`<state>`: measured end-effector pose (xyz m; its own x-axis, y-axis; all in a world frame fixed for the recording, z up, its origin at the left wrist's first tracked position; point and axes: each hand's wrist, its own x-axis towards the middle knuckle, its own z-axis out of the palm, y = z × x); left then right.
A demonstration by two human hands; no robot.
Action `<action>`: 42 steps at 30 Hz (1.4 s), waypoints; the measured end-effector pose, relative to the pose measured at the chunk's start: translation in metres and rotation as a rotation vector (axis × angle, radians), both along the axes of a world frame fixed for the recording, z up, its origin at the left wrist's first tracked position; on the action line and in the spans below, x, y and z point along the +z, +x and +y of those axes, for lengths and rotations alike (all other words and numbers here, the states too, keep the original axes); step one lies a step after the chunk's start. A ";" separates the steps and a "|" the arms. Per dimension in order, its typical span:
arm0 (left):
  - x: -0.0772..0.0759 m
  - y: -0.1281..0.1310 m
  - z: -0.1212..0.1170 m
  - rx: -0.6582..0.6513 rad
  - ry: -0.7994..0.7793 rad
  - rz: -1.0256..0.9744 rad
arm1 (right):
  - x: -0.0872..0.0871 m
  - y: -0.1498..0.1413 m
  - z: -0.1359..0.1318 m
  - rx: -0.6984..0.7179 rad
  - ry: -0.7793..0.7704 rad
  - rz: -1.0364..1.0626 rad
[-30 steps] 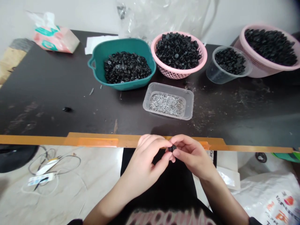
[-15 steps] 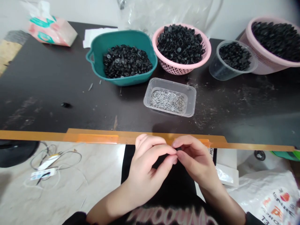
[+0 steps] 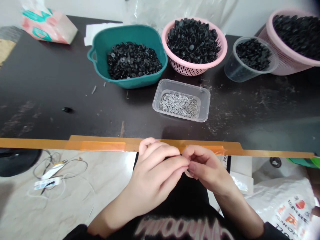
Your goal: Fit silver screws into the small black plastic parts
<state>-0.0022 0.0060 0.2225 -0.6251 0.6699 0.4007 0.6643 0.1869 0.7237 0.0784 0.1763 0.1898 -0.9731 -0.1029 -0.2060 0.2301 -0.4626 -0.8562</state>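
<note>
Just past the near edge of the tabletop [image 3: 225, 126], the left hand [image 3: 152, 170] and right hand [image 3: 207, 168] meet in front of the person's dark T-shirt [image 3: 175, 200]. Both grips are pressed together, fingers curled inward, with the fingertips [image 3: 192, 165] touching at the middle. Whatever they pinch is hidden by the fingers, so I can't tell what it is.

Nearest the hands on the tabletop is a clear plastic tray [image 3: 205, 96] of thin steel nails [image 3: 178, 105]. Beyond it sit a teal basin [image 3: 120, 35] of black holed discs [image 3: 132, 61], a pink colander [image 3: 187, 70] of black pieces [image 3: 193, 41], a clear plastic cup [image 3: 233, 63] of more black pieces [image 3: 253, 55], and — at far right — a larger pink basket [image 3: 282, 63]. One stray black piece [image 3: 67, 109] lies well left of the hands.
</note>
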 end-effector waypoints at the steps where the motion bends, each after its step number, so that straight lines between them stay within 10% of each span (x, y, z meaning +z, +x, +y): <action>1: 0.000 0.000 0.000 0.006 -0.019 0.042 | -0.002 0.001 0.001 0.010 -0.024 -0.021; 10: -0.007 -0.001 0.003 0.012 -0.044 0.346 | 0.000 0.000 -0.003 0.053 -0.218 -0.220; 31: -0.006 -0.005 -0.005 -0.008 -0.046 0.034 | -0.005 -0.003 0.005 0.187 -0.184 -0.083; 35: -0.020 -0.020 -0.052 0.095 -0.229 0.000 | -0.003 -0.004 0.006 0.121 -0.304 -0.104; 42: -0.078 -0.027 -0.201 0.505 -0.912 0.244 | -0.005 -0.005 0.010 0.119 -0.359 -0.136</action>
